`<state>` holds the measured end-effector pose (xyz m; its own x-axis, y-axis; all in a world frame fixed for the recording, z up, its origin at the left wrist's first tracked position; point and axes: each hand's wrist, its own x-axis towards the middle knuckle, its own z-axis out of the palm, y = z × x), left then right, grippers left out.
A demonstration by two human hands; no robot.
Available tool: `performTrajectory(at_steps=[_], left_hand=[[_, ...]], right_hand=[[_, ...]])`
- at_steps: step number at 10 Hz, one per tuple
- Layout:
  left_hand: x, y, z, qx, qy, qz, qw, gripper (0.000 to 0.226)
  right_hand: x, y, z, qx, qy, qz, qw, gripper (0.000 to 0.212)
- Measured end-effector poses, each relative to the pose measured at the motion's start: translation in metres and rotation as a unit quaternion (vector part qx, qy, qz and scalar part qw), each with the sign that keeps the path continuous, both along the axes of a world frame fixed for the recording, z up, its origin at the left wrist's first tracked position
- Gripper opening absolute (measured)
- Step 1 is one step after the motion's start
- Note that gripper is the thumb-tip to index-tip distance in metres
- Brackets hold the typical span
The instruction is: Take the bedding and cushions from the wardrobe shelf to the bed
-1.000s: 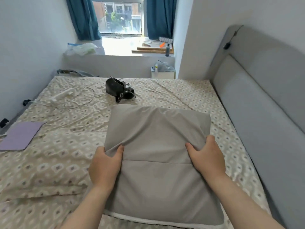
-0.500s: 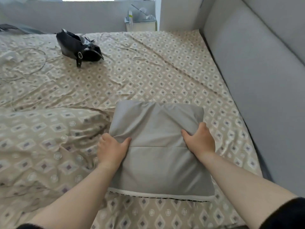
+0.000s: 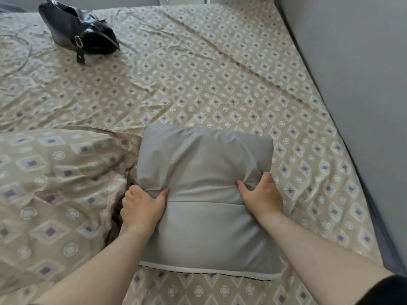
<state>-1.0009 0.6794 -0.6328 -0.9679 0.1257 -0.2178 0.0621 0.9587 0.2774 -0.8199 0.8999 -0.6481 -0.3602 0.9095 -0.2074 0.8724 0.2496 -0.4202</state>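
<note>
Gripping the grey cushion [image 3: 204, 194] from both sides now: left hand [image 3: 143, 208] clamping its 9 o'clock edge, thumb pressing into the top face, fabric puckering under it. Right hand [image 3: 262, 199] clutching the 3 o'clock edge, thumb digging in and pulling creases across the cover. Both hands closing firmly on the cushion, neither one spread wide.

Lying flat on the bed sheet [image 3: 220, 84], low in the frame, toward 6 o'clock of the bed. White-trimmed hem facing the wearer. Sitting just beside the folded patterned duvet [image 3: 55, 183] at its 9 o'clock, the two touching or nearly so along that edge; hard telling which in the shadow there.

Resting well apart at 11 o'clock, a black handbag [image 3: 81, 36]. Curling at the far 10 o'clock edge, a thin cable [image 3: 26, 56]. Running along the 3 o'clock side, a grey padded headboard [image 3: 352, 84], well clear of the cushion.
</note>
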Motion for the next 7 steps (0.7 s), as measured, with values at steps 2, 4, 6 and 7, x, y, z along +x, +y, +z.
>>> performTrajectory(at_steps=[2, 4, 6, 7], left_hand=[[0.004, -0.002, 0.003, -0.009, 0.003, -0.009, 1.000, 0.081], [0.004, -0.007, 0.020, -0.018, -0.018, -0.009, 1.000, 0.087], [-0.015, -0.007, 0.083, 0.083, -0.037, -0.007, 0.996, 0.093], [-0.014, -0.015, 0.123, 0.127, -0.040, -0.012, 0.991, 0.094]], right_hand=[[0.004, 0.000, 0.005, -0.021, -0.018, 0.001, 1.000, 0.076], [0.001, -0.004, 0.028, -0.031, -0.045, -0.029, 0.998, 0.091], [-0.018, -0.010, 0.104, -0.032, 0.073, 0.033, 0.996, 0.090], [-0.009, -0.032, 0.147, -0.050, 0.129, 0.079, 0.987, 0.077]])
